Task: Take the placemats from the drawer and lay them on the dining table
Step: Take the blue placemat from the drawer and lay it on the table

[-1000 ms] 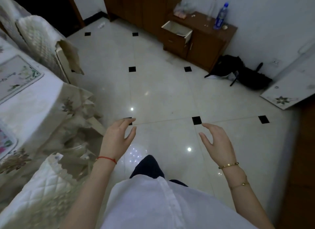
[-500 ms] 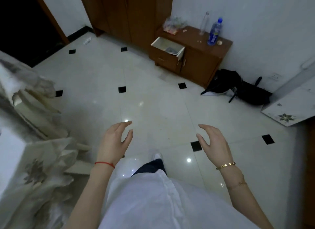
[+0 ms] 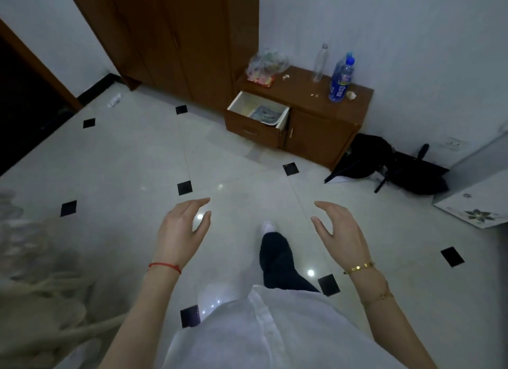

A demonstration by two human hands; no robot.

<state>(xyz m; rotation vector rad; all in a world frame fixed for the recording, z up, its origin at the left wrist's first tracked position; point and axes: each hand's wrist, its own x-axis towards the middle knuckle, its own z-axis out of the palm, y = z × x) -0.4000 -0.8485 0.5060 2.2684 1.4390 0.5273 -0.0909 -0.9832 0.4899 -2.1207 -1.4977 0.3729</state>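
Observation:
A low brown cabinet stands against the far wall with its top drawer (image 3: 284,120) pulled open. Inside the drawer lies a patterned placemat (image 3: 266,114). My left hand (image 3: 182,231) and my right hand (image 3: 339,228) hover in front of me over the floor, both empty with fingers relaxed, well short of the drawer. A blurred edge of the dining table's cloth (image 3: 35,258) shows at the lower left.
On the cabinet top stand a blue bottle (image 3: 341,80), a clear bottle (image 3: 320,63) and a plastic bag (image 3: 265,64). A black bag (image 3: 384,168) lies on the floor right of the cabinet. A tall wardrobe (image 3: 178,38) is behind. A white appliance (image 3: 478,198) is at the right.
The view has swung away from the table toward the cabinet, which is now nearer and more central. Both hands stay empty and raised. One foot steps forward.

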